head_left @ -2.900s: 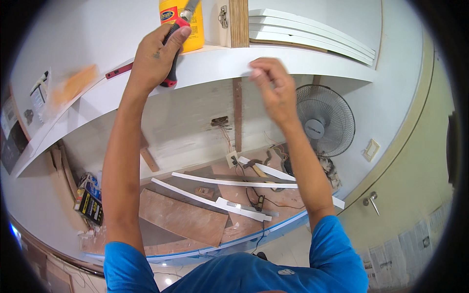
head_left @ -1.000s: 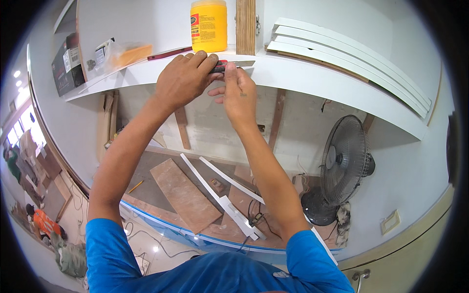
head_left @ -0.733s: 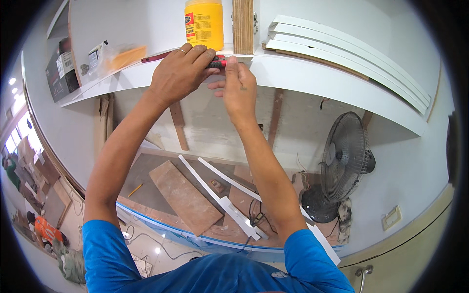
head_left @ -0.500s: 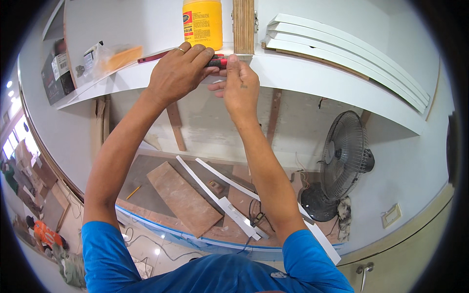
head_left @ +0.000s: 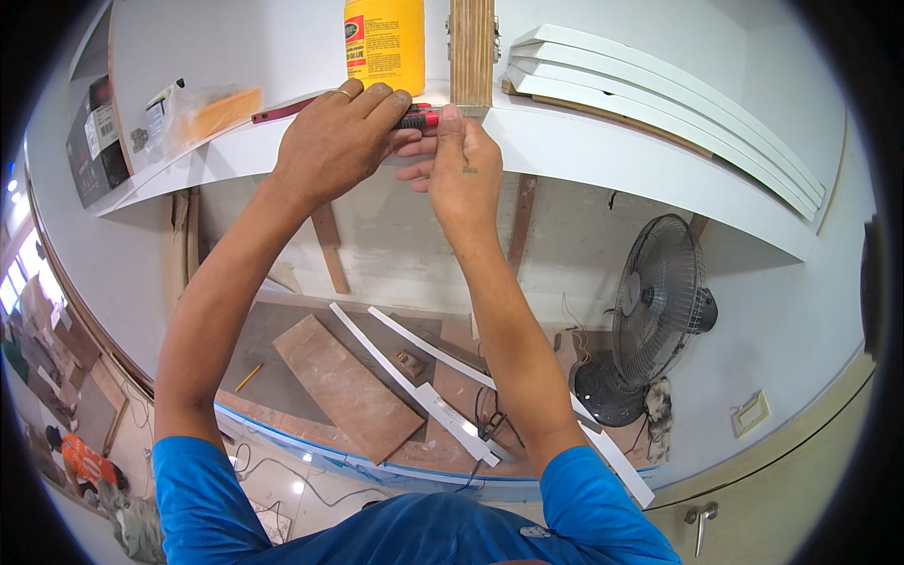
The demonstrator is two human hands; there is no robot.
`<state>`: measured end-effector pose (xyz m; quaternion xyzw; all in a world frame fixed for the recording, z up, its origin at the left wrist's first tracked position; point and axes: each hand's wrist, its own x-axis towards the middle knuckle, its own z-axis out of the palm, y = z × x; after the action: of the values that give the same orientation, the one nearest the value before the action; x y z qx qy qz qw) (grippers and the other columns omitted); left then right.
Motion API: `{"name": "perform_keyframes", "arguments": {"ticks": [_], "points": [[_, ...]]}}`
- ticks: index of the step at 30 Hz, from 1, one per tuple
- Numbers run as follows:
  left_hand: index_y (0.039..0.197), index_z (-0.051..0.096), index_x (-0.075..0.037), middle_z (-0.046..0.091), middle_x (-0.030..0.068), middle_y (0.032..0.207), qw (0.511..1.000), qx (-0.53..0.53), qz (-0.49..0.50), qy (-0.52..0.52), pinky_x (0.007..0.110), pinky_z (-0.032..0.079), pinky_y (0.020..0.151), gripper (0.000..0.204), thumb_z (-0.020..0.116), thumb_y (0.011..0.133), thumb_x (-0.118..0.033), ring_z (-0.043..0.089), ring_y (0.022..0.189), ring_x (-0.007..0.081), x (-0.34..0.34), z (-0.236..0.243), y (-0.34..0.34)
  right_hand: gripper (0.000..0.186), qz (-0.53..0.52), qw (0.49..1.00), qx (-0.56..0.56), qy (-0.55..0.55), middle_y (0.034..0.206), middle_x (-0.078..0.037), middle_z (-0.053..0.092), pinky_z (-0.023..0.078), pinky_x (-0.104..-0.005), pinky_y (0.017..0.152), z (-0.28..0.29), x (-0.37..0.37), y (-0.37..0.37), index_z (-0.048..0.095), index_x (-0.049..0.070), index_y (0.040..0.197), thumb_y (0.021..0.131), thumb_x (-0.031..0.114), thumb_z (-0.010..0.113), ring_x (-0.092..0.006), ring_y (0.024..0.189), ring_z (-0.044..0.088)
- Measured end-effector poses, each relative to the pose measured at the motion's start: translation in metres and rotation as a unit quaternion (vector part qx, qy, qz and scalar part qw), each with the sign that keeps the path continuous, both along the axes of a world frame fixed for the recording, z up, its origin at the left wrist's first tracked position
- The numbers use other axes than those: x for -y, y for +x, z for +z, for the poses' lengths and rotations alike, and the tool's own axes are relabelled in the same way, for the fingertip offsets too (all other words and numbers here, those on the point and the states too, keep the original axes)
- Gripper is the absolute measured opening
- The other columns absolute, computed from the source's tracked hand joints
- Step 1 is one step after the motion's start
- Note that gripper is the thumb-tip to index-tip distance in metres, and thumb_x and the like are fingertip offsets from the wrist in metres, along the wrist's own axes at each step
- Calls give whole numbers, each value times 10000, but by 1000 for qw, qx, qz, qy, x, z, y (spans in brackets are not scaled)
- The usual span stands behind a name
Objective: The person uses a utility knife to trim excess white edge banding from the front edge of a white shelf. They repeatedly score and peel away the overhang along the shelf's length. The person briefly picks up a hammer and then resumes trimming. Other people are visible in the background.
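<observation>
At the front edge of the white shelf (head_left: 584, 141), my two hands meet around a red-and-black utility knife (head_left: 416, 120), its blade end hidden. My right hand (head_left: 466, 174) pinches its red end, thumb on top, the other fingers curled below. My left hand (head_left: 334, 141) lies over the other end, palm down, fingers bent round the knife. From beneath the left hand a dark red flat strip (head_left: 273, 113) sticks out to the left along the shelf edge. Just behind the left fingers stands a yellow glue bottle (head_left: 386, 47).
White panels (head_left: 659, 113) lie stacked on the shelf's right. A plastic bag (head_left: 188, 118) and a dark box (head_left: 97, 141) sit at left. Below are a brown board (head_left: 344, 386), white strips (head_left: 433, 344), a pencil (head_left: 248, 378) and a standing fan (head_left: 659, 301). Another person (head_left: 89, 461) works far left.
The whole view has shifted slightly, things appearing a little further left. Both hands keep the same hold on the utility knife at the shelf edge.
</observation>
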<state>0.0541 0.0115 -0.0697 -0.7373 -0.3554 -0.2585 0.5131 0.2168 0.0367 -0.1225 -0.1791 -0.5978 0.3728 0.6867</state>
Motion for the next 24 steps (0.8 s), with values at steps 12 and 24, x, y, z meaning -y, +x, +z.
{"name": "perform_keyframes", "arguments": {"ticks": [12, 24], "points": [[1180, 634, -80, 698, 66, 1075, 1000, 8, 9, -18, 429, 534, 777, 376, 764, 909, -305, 649, 911, 302, 1, 0, 0, 608, -5, 1000, -10, 27, 768, -129, 737, 547, -297, 524, -3, -3, -1, 666, -61, 1024, 1144, 477, 411, -187, 588, 717], [1229, 643, -75, 717, 101, 1127, 999, 10, 27, -23, 420, 548, 798, 405, 744, 938, -338, 671, 947, 307, 2, -1, 1, 604, 0, 999, -15, 39, 763, -142, 729, 585, -302, 520, -3, -6, -2, 656, -74, 1012, 1146, 460, 409, -198, 606, 726]]}}
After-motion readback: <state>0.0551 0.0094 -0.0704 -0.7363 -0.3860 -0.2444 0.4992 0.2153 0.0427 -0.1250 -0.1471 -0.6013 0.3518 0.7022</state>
